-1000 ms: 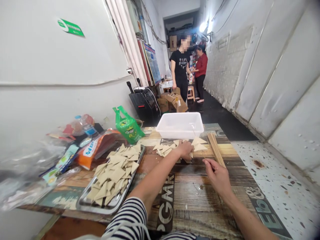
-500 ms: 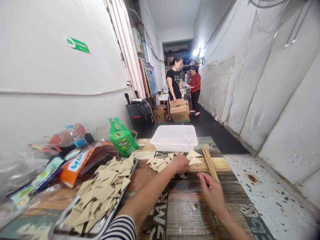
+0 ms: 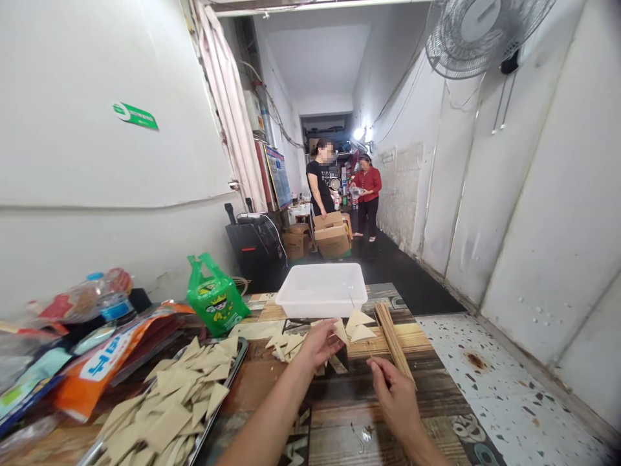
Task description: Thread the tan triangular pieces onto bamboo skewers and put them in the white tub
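Note:
My right hand [image 3: 395, 388] pinches the lower end of a thin bamboo skewer [image 3: 369, 348]. Two flat beige triangular pieces [image 3: 359, 321] are threaded on the skewer, which points away from me. Just left of them, my left hand [image 3: 324, 342] has its fingers closed on another flat triangular piece [image 3: 340, 331]. Beneath and beside that hand lies a small pile of loose triangles [image 3: 286, 344], partly covered by it. A bundle of bamboo skewers [image 3: 394, 340] rests on the table to the right, beyond my right hand.
A metal tray [image 3: 239, 359] heaped with triangular pieces [image 3: 169, 408] is at left. Behind the pile stands a white plastic tub [image 3: 320, 304]. A green bag [image 3: 217, 298] and orange packaging [image 3: 104, 366] sit at the table's left. Two people stand farther back near cardboard boxes [image 3: 332, 236].
My left hand has lifted from the small pile with a triangular piece between its fingers and turned toward the skewer. The view has tilted upward, bringing more of the wall fan into sight.

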Demonstrator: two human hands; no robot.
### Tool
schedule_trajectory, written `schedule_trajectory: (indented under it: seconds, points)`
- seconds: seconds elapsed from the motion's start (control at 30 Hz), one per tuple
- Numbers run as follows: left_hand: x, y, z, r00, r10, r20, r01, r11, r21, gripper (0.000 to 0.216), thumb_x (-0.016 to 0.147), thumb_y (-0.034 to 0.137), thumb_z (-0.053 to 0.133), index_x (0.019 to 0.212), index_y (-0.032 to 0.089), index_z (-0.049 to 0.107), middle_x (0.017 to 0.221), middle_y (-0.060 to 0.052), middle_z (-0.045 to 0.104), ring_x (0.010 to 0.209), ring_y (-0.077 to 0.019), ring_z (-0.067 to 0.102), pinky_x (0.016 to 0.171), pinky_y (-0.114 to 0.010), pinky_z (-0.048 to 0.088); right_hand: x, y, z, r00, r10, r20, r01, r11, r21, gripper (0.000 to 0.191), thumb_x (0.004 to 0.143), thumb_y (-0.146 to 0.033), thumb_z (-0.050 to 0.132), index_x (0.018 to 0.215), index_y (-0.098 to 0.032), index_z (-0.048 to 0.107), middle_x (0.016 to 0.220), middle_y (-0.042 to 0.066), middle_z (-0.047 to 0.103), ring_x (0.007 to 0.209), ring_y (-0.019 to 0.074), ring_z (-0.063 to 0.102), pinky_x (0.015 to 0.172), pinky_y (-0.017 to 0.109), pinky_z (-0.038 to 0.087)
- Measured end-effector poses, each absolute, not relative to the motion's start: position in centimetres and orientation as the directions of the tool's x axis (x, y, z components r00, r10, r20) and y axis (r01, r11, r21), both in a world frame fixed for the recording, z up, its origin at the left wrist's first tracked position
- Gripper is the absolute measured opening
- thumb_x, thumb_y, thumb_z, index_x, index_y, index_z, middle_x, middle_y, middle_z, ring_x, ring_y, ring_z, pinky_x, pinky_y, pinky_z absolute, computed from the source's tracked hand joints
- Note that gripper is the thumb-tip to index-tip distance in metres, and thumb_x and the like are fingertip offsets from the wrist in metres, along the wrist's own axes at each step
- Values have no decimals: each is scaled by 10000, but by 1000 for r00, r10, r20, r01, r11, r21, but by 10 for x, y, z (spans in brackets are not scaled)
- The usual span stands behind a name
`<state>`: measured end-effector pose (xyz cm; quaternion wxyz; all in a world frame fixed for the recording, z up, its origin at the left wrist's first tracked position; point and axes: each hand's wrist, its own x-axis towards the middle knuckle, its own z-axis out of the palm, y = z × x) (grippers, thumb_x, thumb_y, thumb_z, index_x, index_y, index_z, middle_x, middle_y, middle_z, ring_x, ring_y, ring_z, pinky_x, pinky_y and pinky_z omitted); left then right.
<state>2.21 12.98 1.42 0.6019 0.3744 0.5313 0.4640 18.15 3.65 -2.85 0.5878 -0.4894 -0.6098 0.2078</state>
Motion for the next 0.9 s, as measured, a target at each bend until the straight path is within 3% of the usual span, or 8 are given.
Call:
schedule_trajectory:
  seconds: [0.07,0.13,0.3,0.43,0.53,0.63,0.73,0.9]
  points:
    - [13,122,13,81,922,-378,-414,376,829,169,798,71,517,934,161,558,786,-37,652,655,-112,640,658,-240,523,181,37,-31,148,849,508,345,437,-831,376,888,-447,446,913,-182,711,805,79,728,715,204,682,673,273,550]
    - [2,116,11,101,910,-402,-550,388,740,175,786,63,565,935,154,558,769,-49,650,650,-123,648,608,-220,525,180,36,-33,130,852,507,344,441,-829,362,890,-433,451,923,-178,706,849,85,728,757,203,681,702,272,544]
    - [-22,108,4,11,927,-376,-571,314,758,170,777,89,619,927,152,571,681,-24,615,567,-112,615,523,-198,496,178,34,-35,83,858,506,349,451,-822,357,899,-421,440,921,-178,701,878,96,729,763,204,680,691,280,538]
    - [-37,106,-4,-206,944,-259,-267,200,943,311,709,90,645,991,196,567,652,24,593,554,-119,595,516,-204,467,176,33,-38,64,860,507,354,455,-817,350,903,-411,436,920,-184,701,896,97,730,781,209,684,703,290,540]
    - [-46,108,-5,-346,938,-25,121,71,990,405,643,50,607,1012,213,564,902,-33,653,886,-206,634,739,-287,505,175,33,-39,48,859,510,371,459,-807,347,908,-401,429,929,-184,699,903,97,730,778,207,683,702,294,541]
    - [-51,110,-3,-329,931,160,370,-29,929,498,602,29,584,1064,215,553,1190,-92,588,1197,-276,484,999,-377,383,176,33,-39,32,848,529,399,474,-785,341,910,-397,428,932,-187,696,891,91,732,770,205,684,693,293,546]
    - [-51,110,1,-297,922,247,480,-79,874,617,606,39,582,1195,203,496,1306,-125,511,1274,-296,406,1085,-400,264,179,33,-39,8,845,534,430,479,-765,328,900,-403,445,942,-196,695,897,85,733,790,210,686,708,303,551]
    - [-51,102,11,-227,936,268,514,-118,850,655,668,79,577,1300,158,425,1290,-153,516,1221,-299,461,1071,-410,290,184,33,-45,-44,878,476,433,446,-783,311,890,-402,457,953,-195,681,940,84,727,856,222,675,782,337,534]
